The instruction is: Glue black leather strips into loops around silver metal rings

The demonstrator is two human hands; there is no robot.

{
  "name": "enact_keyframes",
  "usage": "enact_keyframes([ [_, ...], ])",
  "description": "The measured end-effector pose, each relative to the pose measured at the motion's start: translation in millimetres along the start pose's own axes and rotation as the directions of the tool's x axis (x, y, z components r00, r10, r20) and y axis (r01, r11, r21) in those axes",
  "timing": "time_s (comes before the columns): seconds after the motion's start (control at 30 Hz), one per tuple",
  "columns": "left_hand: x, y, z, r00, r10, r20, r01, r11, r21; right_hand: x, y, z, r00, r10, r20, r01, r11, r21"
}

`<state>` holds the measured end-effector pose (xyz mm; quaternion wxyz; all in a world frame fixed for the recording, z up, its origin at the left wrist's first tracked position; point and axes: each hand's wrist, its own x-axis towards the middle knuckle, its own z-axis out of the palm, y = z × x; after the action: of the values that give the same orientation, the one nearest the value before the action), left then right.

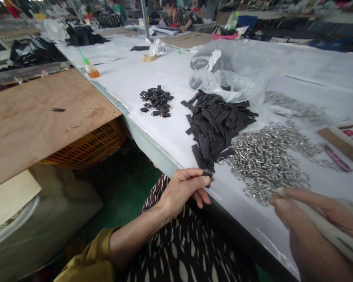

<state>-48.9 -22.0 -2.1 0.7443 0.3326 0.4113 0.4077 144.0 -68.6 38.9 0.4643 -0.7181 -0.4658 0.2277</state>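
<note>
My left hand (188,186), at the table's near edge, is closed with thumb and forefinger pinching a small black strip (207,173). In my right hand (314,223), at the lower right, is a long white pen-like tool (320,219); its exact kind is unclear, and the hand is partly blurred. The tool's tip is beside a heap of silvery metal rings (267,156). Just beyond my left hand lies a pile of loose black strips (214,125). Farther off sits a smaller cluster of black strips fitted with metal rings (157,102).
A clear plastic bag (235,66) lies behind the strips. Toward the back are a tape roll (148,58) and a bottle of orange liquid (91,70). A wooden board (44,117) is at left, above a yellow crate (85,147). A person (175,17) sits at the far side.
</note>
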Motion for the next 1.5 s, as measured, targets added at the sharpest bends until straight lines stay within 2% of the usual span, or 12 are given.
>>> enact_keyframes([
  [0.17, 6.3, 14.3, -18.0, 0.989, 0.128, -0.079, -0.116, 0.982, 0.148, 2.8, 13.5, 0.6, 0.999, -0.012, -0.047, 0.01, 0.999, -0.03],
  [0.3, 33.3, 37.7, -36.8, 0.952, 0.257, -0.164, -0.228, 0.957, 0.179, 7.4, 31.9, 11.5, 0.971, -0.201, 0.13, 0.213, 0.974, -0.082],
  [0.4, 67.3, 65.3, -53.4, 0.898, 0.363, -0.248, -0.326, 0.928, 0.181, 16.1, 36.5, 28.1, 0.894, -0.359, 0.267, 0.407, 0.901, -0.15],
  [0.5, 102.9, 92.5, -69.8, 0.846, 0.426, -0.32, -0.388, 0.904, 0.179, 28.7, 32.7, 48.2, 0.766, -0.55, 0.333, 0.642, 0.667, -0.378],
  [0.6, 123.3, 104.7, -75.0, 0.696, 0.577, -0.427, -0.49, 0.817, 0.305, 39.6, 25.5, 65.9, 0.608, -0.646, 0.461, 0.785, 0.406, -0.467],
  [0.67, 123.9, 100.1, -65.4, 0.632, 0.687, -0.359, -0.484, 0.711, 0.51, 43.6, 22.7, 74.3, 0.578, -0.641, 0.505, 0.807, 0.357, -0.471],
  [0.77, 112.6, 79.3, -33.4, 0.764, 0.639, 0.091, -0.502, 0.499, 0.706, 46.0, 23.9, 81.3, 0.571, -0.627, 0.53, 0.807, 0.31, -0.502],
  [0.83, 106.9, 64.3, -8.6, 0.772, 0.488, 0.406, -0.587, 0.306, 0.749, 46.7, 26.9, 82.9, 0.579, -0.619, 0.531, 0.798, 0.296, -0.525],
  [0.9, 108.2, 53.6, 11.9, 0.797, 0.295, 0.527, -0.576, 0.104, 0.811, 47.6, 29.9, 83.0, 0.583, -0.617, 0.528, 0.791, 0.285, -0.541],
  [1.1, 130.1, 48.0, 36.6, 0.917, 0.079, 0.39, -0.377, -0.143, 0.915, 50.1, 34.9, 80.7, 0.577, -0.63, 0.52, 0.79, 0.269, -0.55],
  [1.33, 133.5, 48.6, 42.1, 0.946, 0.053, 0.32, -0.314, -0.097, 0.944, 50.0, 33.5, 81.8, 0.606, -0.61, 0.51, 0.762, 0.263, -0.591],
  [1.5, 134.6, 45.7, 40.8, 0.957, 0.044, 0.287, -0.29, 0.088, 0.953, 46.4, 32.9, 80.2, 0.606, -0.612, 0.508, 0.753, 0.236, -0.614],
])
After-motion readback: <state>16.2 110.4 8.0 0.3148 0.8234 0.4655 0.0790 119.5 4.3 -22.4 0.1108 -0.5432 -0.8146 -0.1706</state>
